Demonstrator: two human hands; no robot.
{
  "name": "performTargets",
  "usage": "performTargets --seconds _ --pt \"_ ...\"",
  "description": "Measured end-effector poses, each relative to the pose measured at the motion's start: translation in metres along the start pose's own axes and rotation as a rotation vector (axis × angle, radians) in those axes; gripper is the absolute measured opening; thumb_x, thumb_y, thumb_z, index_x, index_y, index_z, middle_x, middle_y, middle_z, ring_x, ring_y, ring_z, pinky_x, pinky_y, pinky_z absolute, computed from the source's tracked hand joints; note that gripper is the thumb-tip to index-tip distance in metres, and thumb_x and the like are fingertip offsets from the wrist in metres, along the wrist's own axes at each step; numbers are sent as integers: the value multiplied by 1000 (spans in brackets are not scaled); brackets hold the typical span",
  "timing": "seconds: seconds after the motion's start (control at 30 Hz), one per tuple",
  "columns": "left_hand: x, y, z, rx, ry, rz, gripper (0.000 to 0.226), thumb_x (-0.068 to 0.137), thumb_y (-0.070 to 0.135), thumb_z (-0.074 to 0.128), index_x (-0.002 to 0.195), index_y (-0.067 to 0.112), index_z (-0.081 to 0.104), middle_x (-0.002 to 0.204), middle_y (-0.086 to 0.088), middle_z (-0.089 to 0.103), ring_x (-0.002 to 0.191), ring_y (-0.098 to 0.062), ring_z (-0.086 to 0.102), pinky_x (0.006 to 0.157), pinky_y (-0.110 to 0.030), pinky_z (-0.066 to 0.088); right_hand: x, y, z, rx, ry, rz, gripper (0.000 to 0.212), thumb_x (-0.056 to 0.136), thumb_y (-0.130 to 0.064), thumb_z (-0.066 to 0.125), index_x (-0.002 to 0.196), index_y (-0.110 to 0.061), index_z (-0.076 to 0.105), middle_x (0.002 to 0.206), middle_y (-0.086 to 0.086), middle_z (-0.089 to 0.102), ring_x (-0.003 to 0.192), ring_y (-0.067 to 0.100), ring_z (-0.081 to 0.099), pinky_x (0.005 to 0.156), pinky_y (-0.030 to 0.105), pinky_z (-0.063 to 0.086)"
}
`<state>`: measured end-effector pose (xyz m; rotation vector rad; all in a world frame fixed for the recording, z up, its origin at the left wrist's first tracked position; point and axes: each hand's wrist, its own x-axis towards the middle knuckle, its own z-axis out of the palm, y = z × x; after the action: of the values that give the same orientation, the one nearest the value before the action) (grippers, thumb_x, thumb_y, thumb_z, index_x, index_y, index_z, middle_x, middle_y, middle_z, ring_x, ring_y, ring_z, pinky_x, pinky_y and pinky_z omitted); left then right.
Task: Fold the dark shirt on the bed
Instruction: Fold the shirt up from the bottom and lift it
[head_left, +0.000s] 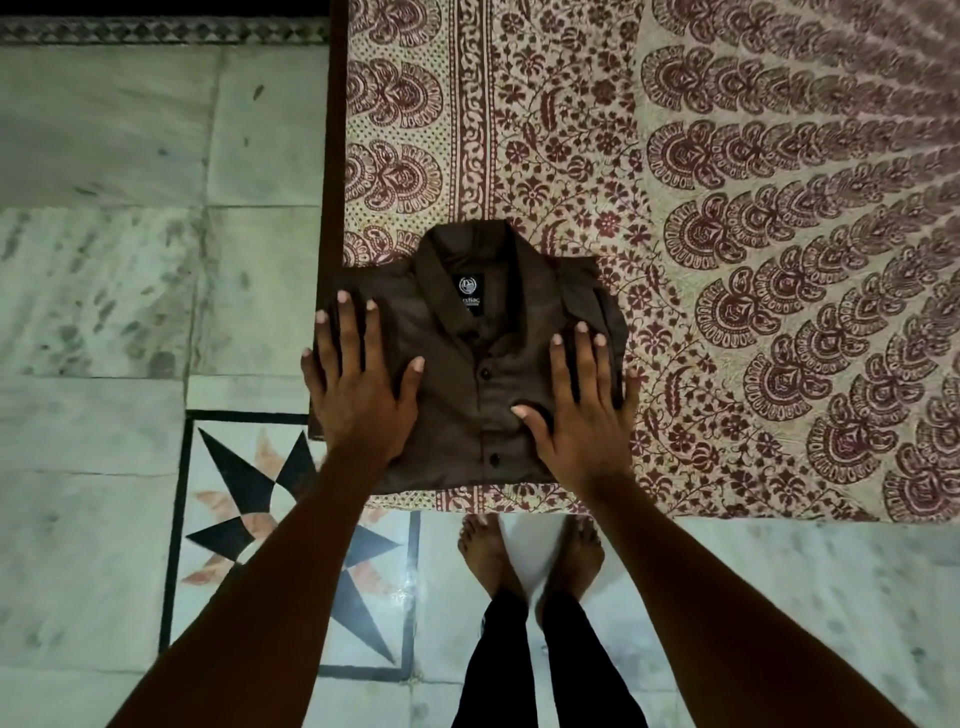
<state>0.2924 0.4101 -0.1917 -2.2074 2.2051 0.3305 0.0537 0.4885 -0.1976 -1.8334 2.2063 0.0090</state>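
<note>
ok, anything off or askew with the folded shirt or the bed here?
Nothing serious. The dark shirt is folded into a compact rectangle, collar up, both hands flat on it: left hand, right hand. One small oddity: it sits at the corner of the bed, its left edge slightly overhanging the side.

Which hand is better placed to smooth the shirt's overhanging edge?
Left. The left hand lies flat on the dark shirt where it overhangs the bed's corner; the right hand rests further inboard.
</note>
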Motion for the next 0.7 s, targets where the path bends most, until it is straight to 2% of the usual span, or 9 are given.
performTargets --seconds 0.17,0.37,0.5,0.6,0.7 --pt "-8 -9 -2 72 -39 212 85 94 70 35 161 25 9 170 0 2 156 -26 3 122 -55 17 0 -2 -14 -20 27 -14 91 90 -77 36 160 -26 10 169 2 -2 155 28 -4 115 65 14" --pt "5 -16 2 95 -47 251 91 89 77 35 161 29 6 170 0 0 156 -28 1 122 -55 14 60 27 -14 -16 -51 38 92 89 -82 20 160 -27 2 168 -7 1 155 28 2 110 74 14" --pt "6 -14 0 41 -5 227 90 89 75 38 160 29 11 169 1 0 156 -28 2 122 -54 16 63 19 -14 97 -26 149 89 92 -79 15 160 -22 4 168 6 -1 155 29 0 114 71 12" --pt "11 -15 2 25 21 220 84 93 70 36 161 28 10 170 1 0 156 -27 1 123 -53 15 65 11 -21 94 32 45 82 97 -71 18 160 -21 7 169 1 -2 155 25 0 115 66 11" --pt "17 -18 8 58 -24 237 84 93 71 32 161 28 6 170 1 -2 156 -27 0 122 -54 16 69 19 -16 45 -45 -28 83 94 -75 13 160 -26 5 168 -8 -5 155 22 0 114 67 16"
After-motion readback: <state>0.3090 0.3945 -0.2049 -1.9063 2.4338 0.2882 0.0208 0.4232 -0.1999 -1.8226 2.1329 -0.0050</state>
